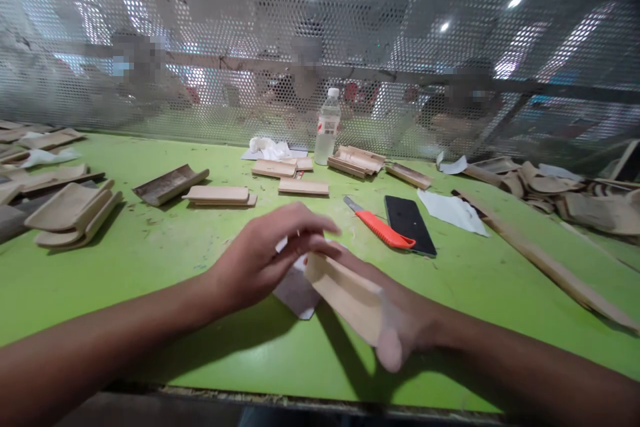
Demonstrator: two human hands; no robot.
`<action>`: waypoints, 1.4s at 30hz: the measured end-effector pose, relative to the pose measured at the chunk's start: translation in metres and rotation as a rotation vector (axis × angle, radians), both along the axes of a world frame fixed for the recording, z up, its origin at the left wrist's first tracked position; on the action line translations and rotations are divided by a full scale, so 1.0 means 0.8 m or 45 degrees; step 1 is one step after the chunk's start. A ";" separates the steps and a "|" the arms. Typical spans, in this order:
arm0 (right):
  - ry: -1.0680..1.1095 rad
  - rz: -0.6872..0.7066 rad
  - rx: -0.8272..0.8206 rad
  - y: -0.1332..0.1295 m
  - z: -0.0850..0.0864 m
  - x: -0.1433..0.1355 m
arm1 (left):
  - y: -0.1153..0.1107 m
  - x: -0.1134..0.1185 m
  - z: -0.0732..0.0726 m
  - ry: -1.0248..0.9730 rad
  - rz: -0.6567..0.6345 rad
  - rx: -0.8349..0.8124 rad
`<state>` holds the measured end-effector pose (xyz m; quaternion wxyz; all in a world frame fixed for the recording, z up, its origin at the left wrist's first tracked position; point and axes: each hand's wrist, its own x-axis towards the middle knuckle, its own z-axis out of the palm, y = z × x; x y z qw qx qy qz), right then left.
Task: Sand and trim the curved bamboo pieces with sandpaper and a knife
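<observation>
Work at a green tabletop (165, 353), seen from the worker's head. The right hand (403, 330) grasps a channel-shaped wooden piece (350, 293), which resembles split bamboo; it is held above the near middle of the table, tilted, with the thumb at its near right end. The left hand (270, 250) arches over the far left end of the same piece, fingers curled; whether it grips anything cannot be told. A grey-white sheet (300, 293) shows beneath the left hand, partly hidden.

Beyond the hands, to the right, a utility knife (383, 227) with an orange-red handle lies beside a black smartphone (407, 220), its looped end at the phone's edge. Farther right are a white paper (453, 211) and a long wooden strip (545, 257). At left stands a stack of curved pieces (75, 220); at far right, a heap of similar pieces (600, 207). A capped clear bottle (327, 130) stands upright at the far side, before a perforated screen (240, 90).
</observation>
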<state>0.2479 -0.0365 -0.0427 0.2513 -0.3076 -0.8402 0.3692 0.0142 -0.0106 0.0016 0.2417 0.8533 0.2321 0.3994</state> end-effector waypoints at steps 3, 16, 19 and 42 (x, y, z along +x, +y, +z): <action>0.154 -0.088 -0.101 0.006 0.008 0.012 | 0.028 -0.010 -0.007 0.080 0.303 -0.098; -0.539 -0.258 0.183 0.020 0.017 0.025 | 0.034 -0.035 -0.017 1.148 -0.111 -0.338; -0.627 -0.221 0.157 0.017 0.018 0.021 | 0.033 -0.035 -0.016 1.180 -0.111 -0.323; -0.518 -0.346 0.210 0.016 0.006 0.010 | 0.035 -0.032 -0.020 1.216 -0.045 -0.386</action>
